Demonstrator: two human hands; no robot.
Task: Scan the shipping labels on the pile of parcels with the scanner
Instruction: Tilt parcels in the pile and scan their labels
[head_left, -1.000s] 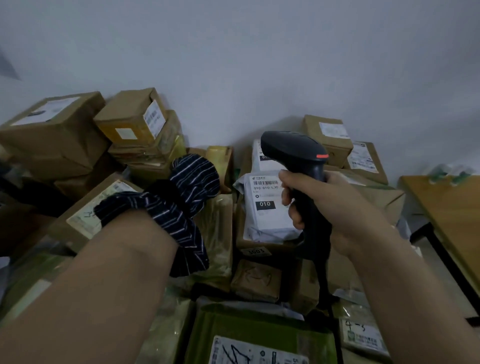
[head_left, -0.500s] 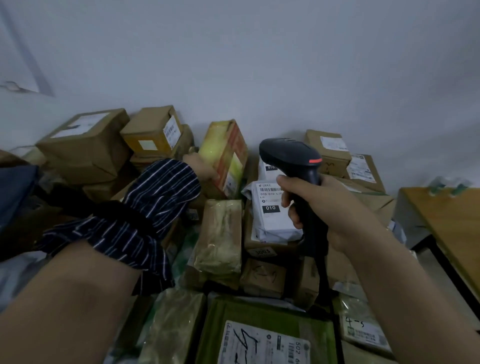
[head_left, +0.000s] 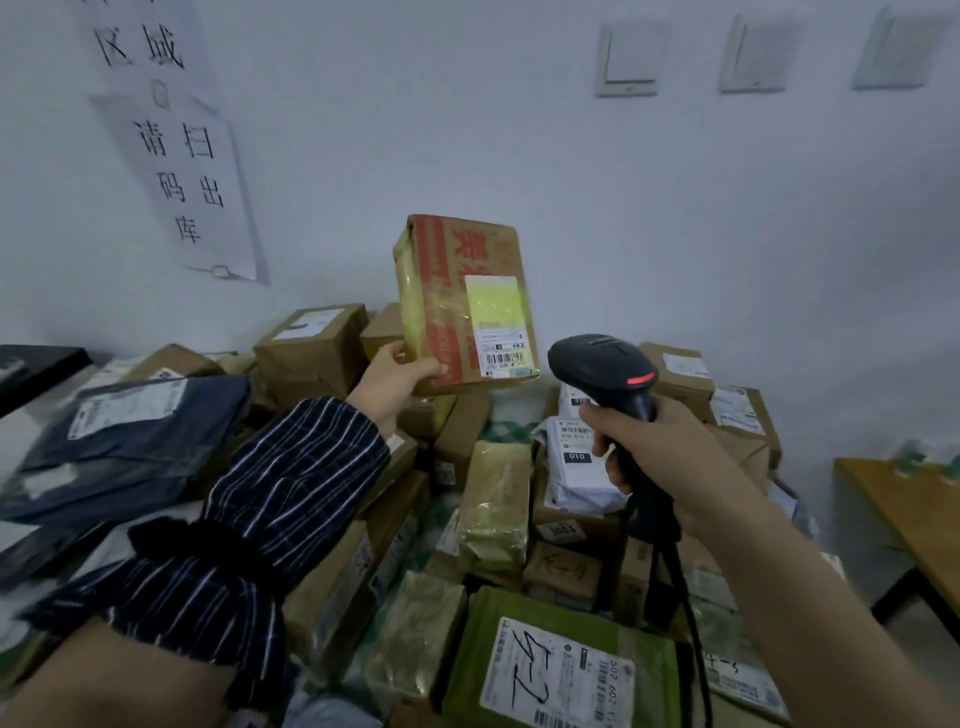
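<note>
At the left of the frame my left hand (head_left: 397, 384) is closed around the lower left corner of a tape-wrapped cardboard parcel (head_left: 462, 301), which I hold up upright in the middle of the frame, clear above the pile of parcels (head_left: 493, 519), with its shipping label (head_left: 500, 325) facing me and the barcode (head_left: 503, 358) along its bottom edge. To scan it well, I think I should keep my thumb off that barcode, tilt the glossy tape away from glare, and hold the box steady. Just right of it, my right hand (head_left: 654, 452) is wrapped tight round the handle of the black barcode scanner (head_left: 605, 366), whose head sits near the parcel's lower right corner but apart from it; I judge the nose needs to swing left and up toward the barcode. There is open air against the bare wall (head_left: 675, 234) above, while the wooden table (head_left: 904, 514) edge at far right and the dangling scanner cable (head_left: 685, 597) limit any sweep that way.
</note>
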